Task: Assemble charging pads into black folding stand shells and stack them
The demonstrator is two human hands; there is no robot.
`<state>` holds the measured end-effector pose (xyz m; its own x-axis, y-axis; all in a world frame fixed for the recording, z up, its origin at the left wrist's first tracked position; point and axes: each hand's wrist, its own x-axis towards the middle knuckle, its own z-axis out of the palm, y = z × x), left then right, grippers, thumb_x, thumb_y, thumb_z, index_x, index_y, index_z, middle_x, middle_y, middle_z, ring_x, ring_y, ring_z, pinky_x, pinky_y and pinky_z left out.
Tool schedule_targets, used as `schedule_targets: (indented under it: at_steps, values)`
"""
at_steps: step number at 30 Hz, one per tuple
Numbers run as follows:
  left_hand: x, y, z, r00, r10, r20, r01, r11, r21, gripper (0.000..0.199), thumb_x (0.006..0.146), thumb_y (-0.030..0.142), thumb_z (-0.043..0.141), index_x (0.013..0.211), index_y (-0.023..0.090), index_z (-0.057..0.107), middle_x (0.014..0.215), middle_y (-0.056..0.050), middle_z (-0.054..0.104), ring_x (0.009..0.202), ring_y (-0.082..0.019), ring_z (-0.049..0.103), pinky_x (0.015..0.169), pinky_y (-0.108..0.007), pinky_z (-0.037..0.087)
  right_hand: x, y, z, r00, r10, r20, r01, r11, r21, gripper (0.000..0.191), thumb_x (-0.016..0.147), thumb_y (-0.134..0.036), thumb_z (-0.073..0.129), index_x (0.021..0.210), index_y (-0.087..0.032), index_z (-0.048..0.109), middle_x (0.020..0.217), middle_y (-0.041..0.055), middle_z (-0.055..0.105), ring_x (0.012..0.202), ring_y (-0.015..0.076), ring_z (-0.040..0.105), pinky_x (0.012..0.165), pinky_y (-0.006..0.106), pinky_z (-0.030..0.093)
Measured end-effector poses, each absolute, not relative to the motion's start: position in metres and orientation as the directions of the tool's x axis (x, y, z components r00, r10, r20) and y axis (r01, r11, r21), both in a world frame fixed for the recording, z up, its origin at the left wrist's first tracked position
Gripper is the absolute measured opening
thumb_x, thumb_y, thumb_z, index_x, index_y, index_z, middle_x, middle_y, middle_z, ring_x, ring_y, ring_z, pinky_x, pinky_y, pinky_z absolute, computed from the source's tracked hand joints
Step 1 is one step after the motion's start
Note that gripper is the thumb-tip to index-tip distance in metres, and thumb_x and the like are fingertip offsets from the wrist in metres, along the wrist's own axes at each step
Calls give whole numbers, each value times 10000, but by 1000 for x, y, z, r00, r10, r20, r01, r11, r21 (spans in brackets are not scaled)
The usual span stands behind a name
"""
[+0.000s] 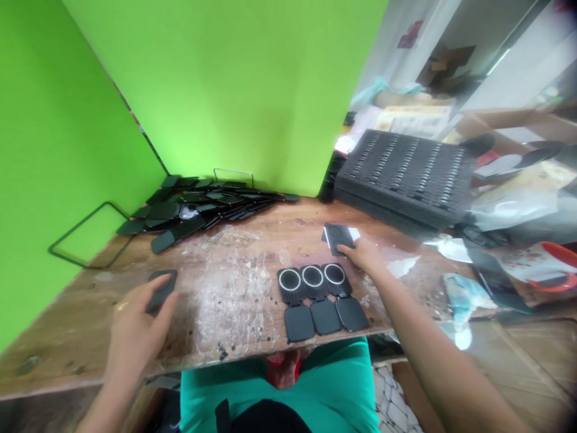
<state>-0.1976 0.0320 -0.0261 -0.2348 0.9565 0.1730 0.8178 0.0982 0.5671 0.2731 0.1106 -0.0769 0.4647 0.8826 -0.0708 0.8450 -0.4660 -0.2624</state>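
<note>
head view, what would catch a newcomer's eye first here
Probably the bright lime-green flat panels behind the brown wooden table. Next, likely, the row of three black pads with white rings near its front edge, then the jumbled heap of flat black pieces at its back left.

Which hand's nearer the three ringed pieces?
Right. The right hand is just beyond the ringed pieces, toward their right; the left hand is well to their left, around a dark piece.

I see 3 black pads with white rings, a brown bench with pale blotches, lime-green walls, teal trousers and a white mug rimmed orange.
</note>
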Motion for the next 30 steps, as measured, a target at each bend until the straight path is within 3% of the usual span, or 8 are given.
schedule_targets:
  at_steps: [7,11,15,19,23,25,27,30]
  values:
    - [-111,27,-27,-51,998,-41,480,60,875,468,787,520,617,1110,185,672,1045,-98,722,923,-253,651,880,-389,493,281,111,-75,499,860,-105,785,-500,-367,277,775,-327,726,904,-82,709,940,220,714,932,314,677,716,320,458]
    - [-75,18,-30,76,992,-105,301,77,950,355,798,459,654,1020,188,716,1025,-86,732,945,-239,658,894,-364,483,277,109,-63,491,868,-69,737,-456,-498,118,748,-228,676,675,-138,651,751,158,695,801,284,673,669,314,442]
    - [-56,11,-28,151,971,-184,132,165,977,302,791,430,704,964,184,733,1000,-79,742,963,-234,664,913,-351,483,252,91,-44,437,900,0,659,-320,-681,181,831,-319,547,735,-175,599,665,73,647,673,211,632,596,280,438]
    - [-42,12,-21,139,946,-292,-166,313,935,447,715,390,812,1089,173,697,1111,-97,722,1076,-225,641,986,-344,461,201,54,-28,225,970,-94,289,-159,-944,312,805,-511,586,823,-205,526,517,-37,536,411,129,486,427,227,355]
    - [-35,14,-17,153,945,-288,-406,326,854,506,662,352,865,1090,155,683,1082,-98,720,983,-206,667,921,-343,508,156,23,-25,-65,977,-204,-27,-207,-978,409,746,-560,696,809,-190,536,490,-52,511,372,96,418,398,208,311]
    - [-37,14,-17,103,951,-291,-435,306,847,436,629,347,878,969,138,703,956,-79,734,826,-181,677,783,-309,542,142,17,-28,-18,994,-109,112,-106,-988,424,775,-532,685,960,-166,579,592,-18,574,417,123,465,419,246,383]
    - [-41,13,-19,33,952,-306,-427,290,856,398,600,335,883,899,136,711,855,-52,729,720,-153,656,672,-265,527,133,15,-30,113,975,189,365,136,-921,474,807,-451,687,1156,-153,569,847,77,658,624,200,600,569,349,516]
    - [-49,9,-19,24,951,-307,-384,292,876,403,619,317,860,957,143,725,846,-40,721,727,-144,637,645,-238,501,121,15,-26,-15,798,602,645,468,-604,370,902,-287,624,1252,-176,582,1169,156,623,1053,300,583,918,501,486]
